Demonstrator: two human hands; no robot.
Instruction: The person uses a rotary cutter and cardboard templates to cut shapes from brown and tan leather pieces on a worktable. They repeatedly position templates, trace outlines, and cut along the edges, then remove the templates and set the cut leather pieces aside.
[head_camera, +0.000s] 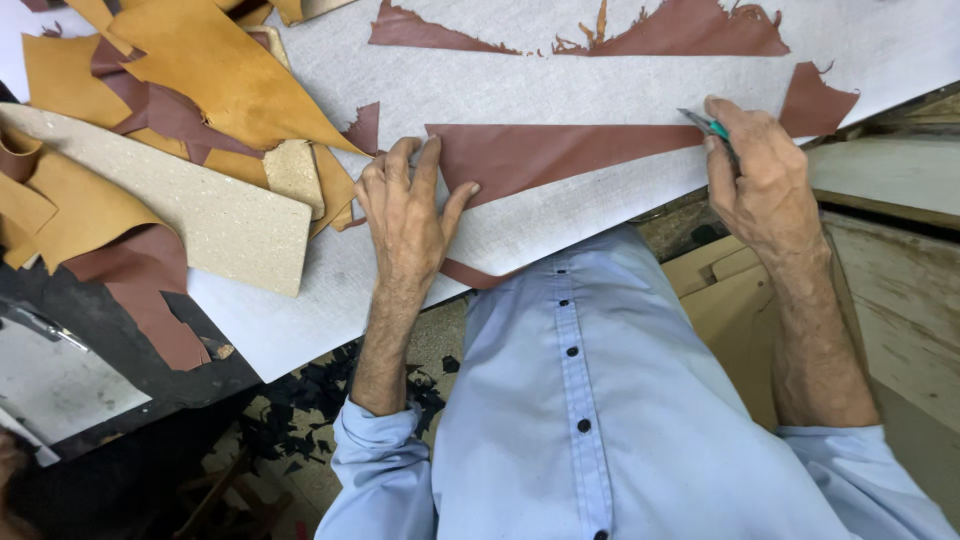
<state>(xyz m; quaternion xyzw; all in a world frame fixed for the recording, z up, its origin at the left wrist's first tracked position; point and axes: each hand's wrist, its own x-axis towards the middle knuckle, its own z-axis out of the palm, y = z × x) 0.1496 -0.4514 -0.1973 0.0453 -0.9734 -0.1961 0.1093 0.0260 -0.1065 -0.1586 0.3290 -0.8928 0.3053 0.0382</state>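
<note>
a long reddish-brown leather strip was laid flat on the grey cutting board — its left end was pinned under the left hand, fingers spread wide. at its right end a teal-handled knife was gripped in the closed right hand. tan leather scraps were heaped nearby.

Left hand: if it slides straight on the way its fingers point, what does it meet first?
The left hand points up the white cutting board, pressing the long reddish-brown leather strip. Straight ahead looks like bare board, then probably the jagged reddish-brown leather offcut.
</note>
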